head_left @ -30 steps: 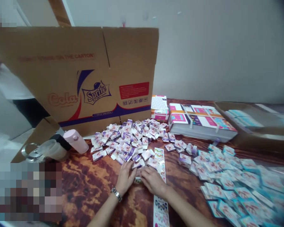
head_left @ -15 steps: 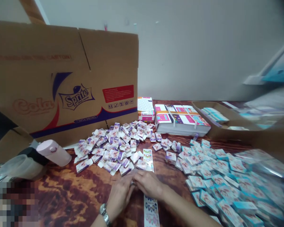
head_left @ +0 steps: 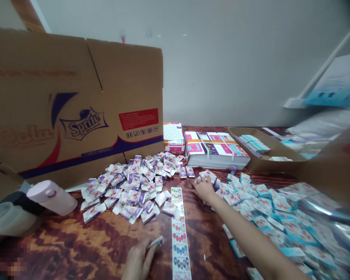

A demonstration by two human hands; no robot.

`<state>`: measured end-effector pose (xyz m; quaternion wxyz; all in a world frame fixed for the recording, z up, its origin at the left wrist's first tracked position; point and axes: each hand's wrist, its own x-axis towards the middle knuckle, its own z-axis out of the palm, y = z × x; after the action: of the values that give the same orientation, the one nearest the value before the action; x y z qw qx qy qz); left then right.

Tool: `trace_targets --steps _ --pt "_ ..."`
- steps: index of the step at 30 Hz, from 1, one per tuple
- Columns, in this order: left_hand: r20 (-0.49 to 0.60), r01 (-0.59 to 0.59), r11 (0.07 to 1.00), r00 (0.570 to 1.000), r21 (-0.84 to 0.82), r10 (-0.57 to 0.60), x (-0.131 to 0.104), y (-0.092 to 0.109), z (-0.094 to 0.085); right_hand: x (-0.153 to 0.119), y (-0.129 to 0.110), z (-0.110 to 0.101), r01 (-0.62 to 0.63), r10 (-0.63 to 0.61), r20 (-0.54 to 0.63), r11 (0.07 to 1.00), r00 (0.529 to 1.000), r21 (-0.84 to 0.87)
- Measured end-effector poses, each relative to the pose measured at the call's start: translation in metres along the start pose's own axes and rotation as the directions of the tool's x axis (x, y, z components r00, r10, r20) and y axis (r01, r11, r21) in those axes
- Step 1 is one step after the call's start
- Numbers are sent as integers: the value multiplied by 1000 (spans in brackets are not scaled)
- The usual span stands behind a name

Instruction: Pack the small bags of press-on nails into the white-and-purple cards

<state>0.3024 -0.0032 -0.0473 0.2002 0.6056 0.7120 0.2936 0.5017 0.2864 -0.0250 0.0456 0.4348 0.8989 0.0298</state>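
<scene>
Head: hands (head_left: 137,259) (head_left: 204,189) well apart, open tabletop (head_left: 202,233) along strip (head_left: 180,237) edge.

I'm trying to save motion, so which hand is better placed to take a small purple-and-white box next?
Probably the right hand: it is at some small purple-and-white boxes. The left hand is apart from them, with a small printed piece in its grip.
</scene>
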Motion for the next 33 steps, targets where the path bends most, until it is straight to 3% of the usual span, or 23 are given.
trace_targets --steps 3,5,7,10,12,16,18,20,22,24,26,30,33 --pt "28 44 999 999 -21 -44 -4 1 4 -6 22 -2 -106 107 12 994 994 -32" --pt "36 64 997 997 -49 -62 -4 4 6 -9 26 -5 -108 109 15 993 994 -36" --pt "44 80 992 996 -97 -76 -4 7 7 -14 21 -8 -30 30 25 999 999 -20" --pt "40 115 982 993 -149 -110 -5 7 8 -22 12 -7 218 -219 36 975 975 36" --pt "38 143 976 990 -166 -138 -7 4 9 -26 12 -6 275 -276 7 959 961 60" --pt "59 161 968 987 -194 -152 -8 2 10 -29 12 -13 76 -70 -75 994 995 74" --pt "65 141 968 989 -208 -130 -5 7 10 -37 -3 -21 65 -55 -91 992 994 106" --pt "72 115 966 992 -232 -101 0 15 10 -53 -30 -28 149 -136 -83 970 987 190" --pt "79 87 960 995 -266 -68 6 24 8 -76 -61 -33 300 -310 -71 797 948 524" --pt "92 54 949 995 -310 -27 11 33 7 -101 -86 -37 271 -381 -25 609 924 746" --pt "129 22 940 991 -342 24 14 41 5 -122 -101 -39 202 -360 -4 513 933 835" --pt "230 -13 928 967 -372 105 13 51 1 -150 -107 -39 201 -240 -71 576 968 792" --pt "359 -57 929 912 -365 197 10 56 0 -169 -106 -37 277 -235 -163 619 958 734"
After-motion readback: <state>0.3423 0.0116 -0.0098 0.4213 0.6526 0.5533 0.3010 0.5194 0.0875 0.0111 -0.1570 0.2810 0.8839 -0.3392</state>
